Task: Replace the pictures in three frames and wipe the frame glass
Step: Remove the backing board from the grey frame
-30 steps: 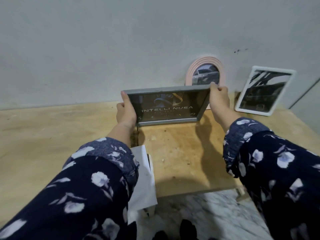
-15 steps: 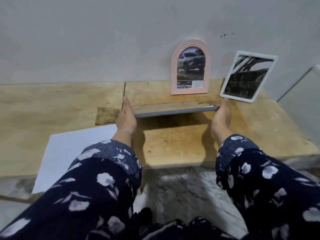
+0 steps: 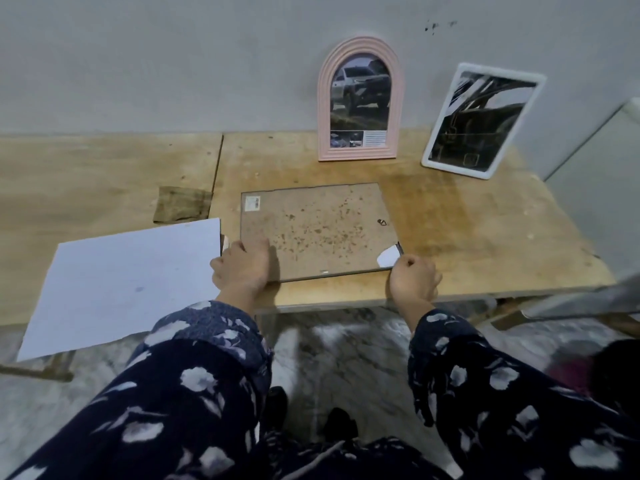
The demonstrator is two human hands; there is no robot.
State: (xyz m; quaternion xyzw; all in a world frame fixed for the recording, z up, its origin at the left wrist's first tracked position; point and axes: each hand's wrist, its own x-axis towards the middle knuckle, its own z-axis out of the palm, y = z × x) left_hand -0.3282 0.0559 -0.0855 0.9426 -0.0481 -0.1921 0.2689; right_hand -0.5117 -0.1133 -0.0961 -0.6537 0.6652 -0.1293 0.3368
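While the grey frame [image 3: 317,230] is lying face down on the plywood table [image 3: 485,237], brown stained backing board up, the person is working at its near edge. Left hand [image 3: 242,266] is sitting on the near-left corner of the frame, fingers curled over the backing board, thumb side at the frame edge; gripping that corner. Right hand [image 3: 414,280] is sitting at the near-right corner, fingers curled into a fist touching the frame edge; cannot tell whether it is actually pinching the frame. A white paper corner [image 3: 388,256] is showing at that same corner, just beside the right hand. White paper sheet [image 3: 121,285] is lying just left of the frame, overhanging the table edge. Brown cloth [image 3: 181,204] is lying beyond the sheet, left of the frame. Pink arched frame [image 3: 360,98] and white frame [image 3: 481,121] are leaning on the wall behind the grey frame, both holding car pictures.
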